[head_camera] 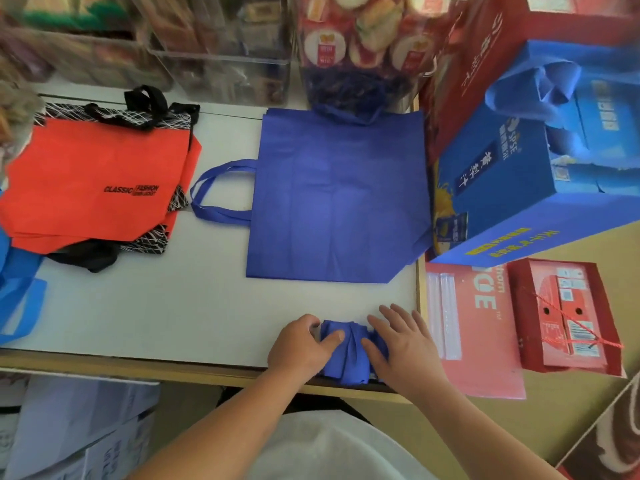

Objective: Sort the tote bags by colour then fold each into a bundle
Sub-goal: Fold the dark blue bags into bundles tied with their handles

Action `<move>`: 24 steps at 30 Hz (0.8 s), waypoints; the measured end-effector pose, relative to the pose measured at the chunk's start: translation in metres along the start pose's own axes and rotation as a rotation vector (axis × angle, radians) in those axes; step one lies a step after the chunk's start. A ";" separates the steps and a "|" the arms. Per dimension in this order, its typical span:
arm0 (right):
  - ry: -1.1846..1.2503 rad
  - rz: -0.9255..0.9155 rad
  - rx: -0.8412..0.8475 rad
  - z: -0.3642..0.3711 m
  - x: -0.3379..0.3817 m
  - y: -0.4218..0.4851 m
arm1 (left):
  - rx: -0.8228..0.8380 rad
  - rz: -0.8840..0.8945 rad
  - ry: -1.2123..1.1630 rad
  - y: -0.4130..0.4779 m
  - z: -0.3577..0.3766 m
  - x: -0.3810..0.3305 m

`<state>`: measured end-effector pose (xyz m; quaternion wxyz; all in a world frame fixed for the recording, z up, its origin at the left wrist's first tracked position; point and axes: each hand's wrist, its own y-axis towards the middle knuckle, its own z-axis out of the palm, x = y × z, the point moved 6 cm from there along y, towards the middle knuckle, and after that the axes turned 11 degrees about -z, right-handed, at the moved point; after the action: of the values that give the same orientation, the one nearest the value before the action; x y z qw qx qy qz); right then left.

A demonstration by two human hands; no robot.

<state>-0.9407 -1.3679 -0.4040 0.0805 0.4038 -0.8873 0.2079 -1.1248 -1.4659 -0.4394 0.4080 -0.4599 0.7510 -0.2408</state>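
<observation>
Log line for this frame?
folding; left hand grips blue bundle; right hand presses it; flat blue tote behind; orange totes stacked left

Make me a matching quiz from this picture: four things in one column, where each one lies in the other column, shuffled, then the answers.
1. orange-red tote stack
2. flat blue tote
3. folded blue bundle
4. blue carton

A. near edge of the table, under left hand and right hand
B. right of the table
C. table's left side
D. table's middle, handles pointing left

Pairs: 1-C, 2-D, 3-A, 4-B
</observation>
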 end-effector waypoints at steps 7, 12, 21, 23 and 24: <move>0.151 -0.016 -0.111 -0.040 -0.002 0.077 | -0.411 -0.037 -0.227 0.055 -0.122 0.002; 0.123 0.027 0.213 -0.026 -0.006 0.112 | -0.273 -0.123 -0.242 0.088 -0.126 -0.001; 0.132 0.017 0.194 -0.030 -0.026 0.114 | -0.282 0.044 -0.355 0.075 -0.126 -0.036; -0.025 -0.042 0.114 -0.043 -0.021 0.117 | -0.361 0.073 -0.281 0.066 -0.144 -0.045; -0.098 -0.074 0.079 -0.048 -0.020 0.117 | -0.387 0.094 -0.278 0.062 -0.155 -0.049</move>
<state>-1.0169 -1.2649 -0.4028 0.0287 0.4487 -0.8658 0.2197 -1.2729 -1.3962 -0.3811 0.4227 -0.5227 0.7403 -0.0074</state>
